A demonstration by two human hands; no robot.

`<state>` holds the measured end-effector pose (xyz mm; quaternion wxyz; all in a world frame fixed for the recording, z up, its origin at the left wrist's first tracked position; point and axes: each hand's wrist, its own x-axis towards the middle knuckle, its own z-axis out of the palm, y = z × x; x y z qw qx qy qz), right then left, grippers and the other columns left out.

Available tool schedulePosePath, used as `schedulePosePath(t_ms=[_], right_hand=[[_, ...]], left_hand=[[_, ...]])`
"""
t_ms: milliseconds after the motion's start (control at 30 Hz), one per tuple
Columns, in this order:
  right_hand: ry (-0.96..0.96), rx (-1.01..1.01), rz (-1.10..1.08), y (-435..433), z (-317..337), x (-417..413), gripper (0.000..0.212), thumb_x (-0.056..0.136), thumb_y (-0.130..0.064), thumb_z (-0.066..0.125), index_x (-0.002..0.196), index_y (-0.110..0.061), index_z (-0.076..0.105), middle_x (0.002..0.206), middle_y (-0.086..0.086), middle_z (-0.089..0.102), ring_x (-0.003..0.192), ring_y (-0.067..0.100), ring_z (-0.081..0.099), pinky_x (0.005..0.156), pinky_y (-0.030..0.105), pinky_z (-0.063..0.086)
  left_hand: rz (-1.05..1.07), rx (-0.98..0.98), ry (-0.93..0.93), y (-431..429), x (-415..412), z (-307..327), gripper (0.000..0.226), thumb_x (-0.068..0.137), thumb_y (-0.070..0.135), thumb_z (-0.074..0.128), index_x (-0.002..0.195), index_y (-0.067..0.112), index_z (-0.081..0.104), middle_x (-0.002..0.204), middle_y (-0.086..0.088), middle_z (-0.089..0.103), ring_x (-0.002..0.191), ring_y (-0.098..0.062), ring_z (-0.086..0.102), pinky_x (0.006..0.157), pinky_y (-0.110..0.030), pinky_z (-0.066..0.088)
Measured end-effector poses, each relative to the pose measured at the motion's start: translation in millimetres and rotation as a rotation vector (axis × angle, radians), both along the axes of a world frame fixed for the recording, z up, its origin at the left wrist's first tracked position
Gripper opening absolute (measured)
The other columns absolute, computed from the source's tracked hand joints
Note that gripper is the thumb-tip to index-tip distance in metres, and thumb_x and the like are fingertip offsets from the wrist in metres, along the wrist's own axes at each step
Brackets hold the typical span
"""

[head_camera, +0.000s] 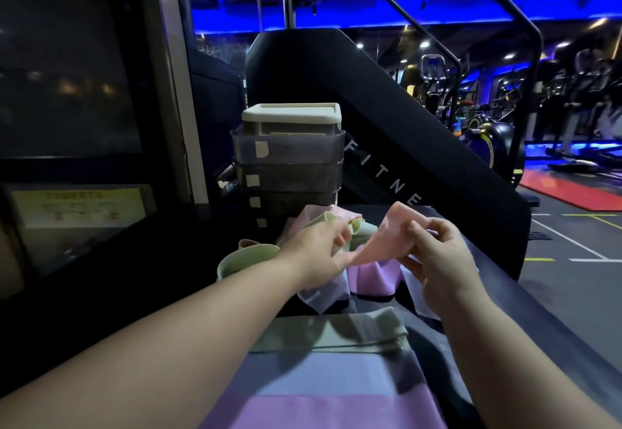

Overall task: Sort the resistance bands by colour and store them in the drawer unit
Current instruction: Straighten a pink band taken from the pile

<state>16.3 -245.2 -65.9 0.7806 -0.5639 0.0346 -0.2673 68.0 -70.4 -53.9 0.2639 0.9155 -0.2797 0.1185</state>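
A pink resistance band (383, 240) is stretched between my two hands above the dark table. My left hand (319, 250) pinches its lower left corner, and my right hand (441, 253) pinches its right edge. Behind and under it lies a loose heap of bands: pale pink (316, 215), green (242, 260), purple (373, 277) and light blue (326, 294). Closer to me, flat bands are laid in rows: green (336, 332), blue (323, 374) and purple (336, 412). The drawer unit (289, 163) stands behind the heap, with smoky drawers and a white top.
A black padded gym machine (420, 166) rises just behind and to the right of the drawer unit. A dark window and frame (84, 92) fill the left. The table edge (538, 311) runs down the right, with gym floor beyond.
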Motion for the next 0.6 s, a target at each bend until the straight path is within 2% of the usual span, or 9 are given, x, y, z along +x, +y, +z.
schedulePosePath(t_ms=[33, 100, 167, 233, 300, 433, 533, 600], right_hand=[[-0.006, -0.005, -0.006, -0.8, -0.4, -0.4, 0.005, 0.098, -0.011, 0.052, 0.094, -0.015, 0.051, 0.094, 0.008, 0.056, 0.074, 0.019, 0.060, 0.050, 0.020, 0.052], [-0.026, -0.012, -0.027, -1.7, 0.2, -1.3, 0.002, 0.098, -0.010, 0.052, 0.098, -0.012, 0.050, 0.092, 0.008, 0.056, 0.073, 0.019, 0.060, 0.050, 0.020, 0.052], [-0.056, -0.008, -0.051, -3.0, 2.8, -2.6, 0.003, 0.098, -0.009, 0.051, 0.096, -0.011, 0.050, 0.090, 0.008, 0.056, 0.072, 0.018, 0.060, 0.049, 0.020, 0.052], [-0.083, 0.002, -0.080, -5.7, 5.7, -3.4, 0.010, 0.098, -0.009, 0.051, 0.089, -0.014, 0.050, 0.088, 0.007, 0.055, 0.071, 0.016, 0.059, 0.050, 0.019, 0.051], [-0.111, 0.024, -0.118, -9.6, 7.9, -4.4, 0.011, 0.098, -0.010, 0.052, 0.088, -0.014, 0.050, 0.087, 0.006, 0.055, 0.069, 0.014, 0.057, 0.050, 0.019, 0.051], [-0.178, 0.088, -0.143, -14.1, 11.0, -8.1, 0.009, 0.098, -0.011, 0.052, 0.090, -0.014, 0.050, 0.082, 0.004, 0.054, 0.067, 0.011, 0.055, 0.053, 0.019, 0.053], [-0.211, 0.126, -0.149, -15.0, 13.4, -10.9, 0.013, 0.099, -0.012, 0.052, 0.086, -0.017, 0.049, 0.082, 0.002, 0.055, 0.065, 0.007, 0.056, 0.056, 0.019, 0.054], [-0.221, 0.154, -0.161, -17.3, 14.5, -11.5, 0.013, 0.099, -0.014, 0.053, 0.087, -0.017, 0.049, 0.082, 0.004, 0.054, 0.065, 0.007, 0.056, 0.055, 0.018, 0.052]], left_hand=[[-0.010, 0.027, 0.004, -0.5, 0.1, -1.8, 0.014, 0.086, 0.032, 0.058, 0.100, 0.031, 0.060, 0.092, 0.015, 0.060, 0.098, -0.015, 0.059, 0.083, -0.027, 0.046], [-0.013, 0.025, 0.041, 0.1, 0.4, -2.1, 0.020, 0.083, 0.021, 0.052, 0.090, 0.036, 0.064, 0.087, 0.016, 0.065, 0.094, -0.011, 0.059, 0.080, -0.024, 0.044], [-0.026, 0.044, 0.058, 2.3, 0.4, -0.4, 0.017, 0.074, 0.026, 0.050, 0.078, 0.039, 0.060, 0.079, 0.015, 0.064, 0.087, -0.012, 0.057, 0.074, -0.024, 0.041], [-0.026, 0.164, -0.012, 6.5, 1.1, 1.6, 0.007, 0.065, 0.037, 0.048, 0.071, 0.037, 0.052, 0.071, 0.012, 0.055, 0.084, -0.015, 0.052, 0.070, -0.025, 0.035], [-0.010, 0.268, -0.104, 10.5, 2.4, 0.1, 0.009, 0.069, 0.039, 0.057, 0.073, 0.035, 0.051, 0.075, 0.011, 0.050, 0.087, -0.017, 0.050, 0.072, -0.026, 0.032], [0.050, 0.209, -0.192, 12.1, 9.1, -2.3, 0.004, 0.084, 0.033, 0.061, 0.084, 0.031, 0.064, 0.078, 0.009, 0.050, 0.095, -0.022, 0.054, 0.072, -0.027, 0.029], [0.097, 0.115, -0.151, 10.2, 9.4, -0.8, 0.011, 0.085, 0.035, 0.059, 0.086, 0.027, 0.066, 0.082, 0.002, 0.063, 0.091, -0.026, 0.059, 0.068, -0.028, 0.039], [0.116, -0.037, -0.033, 10.6, 8.9, 1.7, 0.011, 0.083, 0.036, 0.060, 0.089, 0.031, 0.068, 0.085, 0.003, 0.068, 0.088, -0.023, 0.062, 0.074, -0.033, 0.050]])
